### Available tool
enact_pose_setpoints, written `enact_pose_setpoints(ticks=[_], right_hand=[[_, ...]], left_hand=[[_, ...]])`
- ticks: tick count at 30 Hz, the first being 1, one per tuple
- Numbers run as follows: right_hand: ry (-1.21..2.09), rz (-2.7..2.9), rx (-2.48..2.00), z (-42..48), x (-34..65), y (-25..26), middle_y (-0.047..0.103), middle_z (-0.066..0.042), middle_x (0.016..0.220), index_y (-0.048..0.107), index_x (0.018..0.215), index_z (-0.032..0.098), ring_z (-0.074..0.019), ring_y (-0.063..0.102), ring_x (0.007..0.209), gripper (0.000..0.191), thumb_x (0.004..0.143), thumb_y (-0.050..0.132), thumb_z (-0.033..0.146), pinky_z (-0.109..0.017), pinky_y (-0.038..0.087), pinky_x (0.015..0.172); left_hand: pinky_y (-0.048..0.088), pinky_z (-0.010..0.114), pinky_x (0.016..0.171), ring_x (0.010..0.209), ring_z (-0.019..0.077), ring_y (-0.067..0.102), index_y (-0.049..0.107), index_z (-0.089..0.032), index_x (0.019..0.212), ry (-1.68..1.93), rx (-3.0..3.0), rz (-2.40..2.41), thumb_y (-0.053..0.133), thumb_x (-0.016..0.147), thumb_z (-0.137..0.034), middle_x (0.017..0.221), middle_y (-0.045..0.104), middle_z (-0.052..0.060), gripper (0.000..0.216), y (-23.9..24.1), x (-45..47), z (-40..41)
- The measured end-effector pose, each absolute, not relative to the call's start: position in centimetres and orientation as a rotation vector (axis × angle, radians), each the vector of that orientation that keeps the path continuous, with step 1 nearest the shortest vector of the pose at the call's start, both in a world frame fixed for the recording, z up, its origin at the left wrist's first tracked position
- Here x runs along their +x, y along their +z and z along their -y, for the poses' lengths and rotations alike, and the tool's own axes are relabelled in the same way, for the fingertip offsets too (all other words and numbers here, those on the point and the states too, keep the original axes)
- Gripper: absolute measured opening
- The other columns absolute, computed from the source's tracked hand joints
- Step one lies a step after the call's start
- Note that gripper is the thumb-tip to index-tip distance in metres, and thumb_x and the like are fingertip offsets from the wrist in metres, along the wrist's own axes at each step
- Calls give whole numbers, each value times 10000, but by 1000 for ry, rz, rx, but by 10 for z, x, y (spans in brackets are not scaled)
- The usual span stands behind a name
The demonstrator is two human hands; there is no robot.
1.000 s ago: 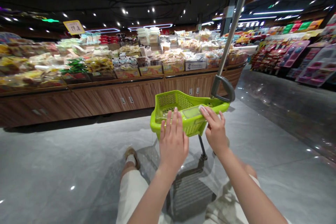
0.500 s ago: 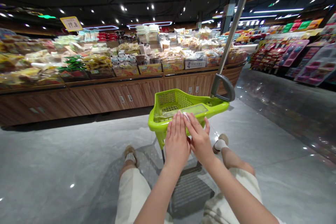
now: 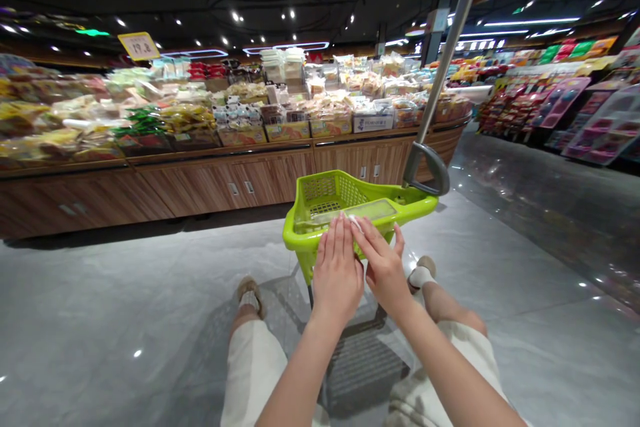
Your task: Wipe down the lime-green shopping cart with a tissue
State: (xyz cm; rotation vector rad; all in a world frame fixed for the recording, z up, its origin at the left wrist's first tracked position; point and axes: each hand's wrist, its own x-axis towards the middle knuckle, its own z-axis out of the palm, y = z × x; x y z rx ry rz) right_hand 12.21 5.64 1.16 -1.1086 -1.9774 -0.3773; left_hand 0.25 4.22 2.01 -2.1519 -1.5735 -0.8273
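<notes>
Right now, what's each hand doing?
Left hand: open, at the green cart.
Right hand: open, also at the cart; whether it holds anything can't be told.

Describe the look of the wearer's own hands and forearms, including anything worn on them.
The left hand and right hand are ungloved, with slender fingers. Both forearms are bare, with no sleeves over them and no watch or bracelet visible.
</notes>
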Motion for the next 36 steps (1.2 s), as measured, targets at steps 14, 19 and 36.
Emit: enact_pose_setpoints(ticks=[14,19,36], right_hand=[[-323,1965,-1091,-58,126,14,468,-72,1485,304,1505,254,-183,411,1387,790,754,376,18,-482,37,1192],[-313,1654,-1332,-78,165,8,515,-51,1449,406,1448,301,-187,452,1358,757,754,328,9,-546,23,1167],[-305,1549,-1338,-77,162,2,502,-73,1458,380,1466,311,-211,457,1356,747,780,334,21,-563,69,1162]], left_hand=[[232,446,1204,1492,223,159,29,-123,1549,-843,-2151,1586,372,937,-198,1599,249,116,706,22,1,-40],[219,415,1211,1495,201,148,43,-125,1549,-861,-2167,1587,333,976,-263,1604,239,100,657,23,0,-39],[222,423,1211,1500,199,111,130,-69,1532,-807,-2153,1618,317,980,-268,1605,230,111,615,24,2,-39]])
